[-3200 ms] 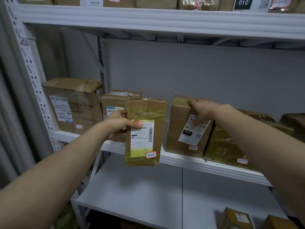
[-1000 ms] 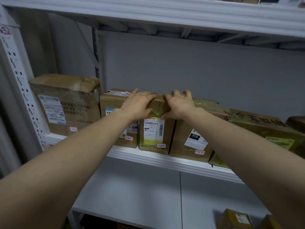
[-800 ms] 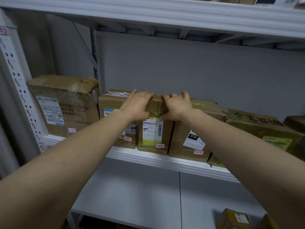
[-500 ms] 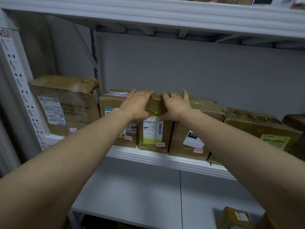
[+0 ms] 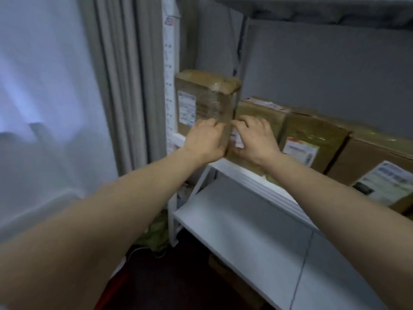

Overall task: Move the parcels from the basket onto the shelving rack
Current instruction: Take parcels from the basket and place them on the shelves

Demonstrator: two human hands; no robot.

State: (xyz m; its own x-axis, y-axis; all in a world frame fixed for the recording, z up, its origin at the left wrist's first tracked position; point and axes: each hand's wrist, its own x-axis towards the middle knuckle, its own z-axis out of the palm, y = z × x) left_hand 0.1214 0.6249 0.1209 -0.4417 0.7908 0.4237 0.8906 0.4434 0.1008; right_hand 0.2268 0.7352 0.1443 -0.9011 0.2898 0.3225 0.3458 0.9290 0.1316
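The view is blurred. Several brown cardboard parcels stand in a row on the rack's middle shelf (image 5: pixel 257 175): a tall large parcel (image 5: pixel 205 101) at the left end, a lower parcel (image 5: pixel 261 110) beside it, then the narrow labelled parcel (image 5: pixel 312 139) and another labelled parcel (image 5: pixel 380 166). My left hand (image 5: pixel 204 140) is in front of the large parcel's lower right corner. My right hand (image 5: pixel 254 139) is in front of the lower parcel, fingers loosely spread. Neither hand holds anything. The basket is out of view.
The white lower shelf (image 5: pixel 245 224) runs beneath my arms. A grey curtain (image 5: pixel 125 86) hangs left of the rack's perforated upright (image 5: pixel 168 86). A green bag (image 5: pixel 156 233) lies on the dark floor by the rack's foot. Something red (image 5: pixel 114 285) shows at the bottom.
My head has turned left, so the row of parcels now sits at the right. Both hands have left the top of the narrow parcel and moved left and lower, holding nothing.
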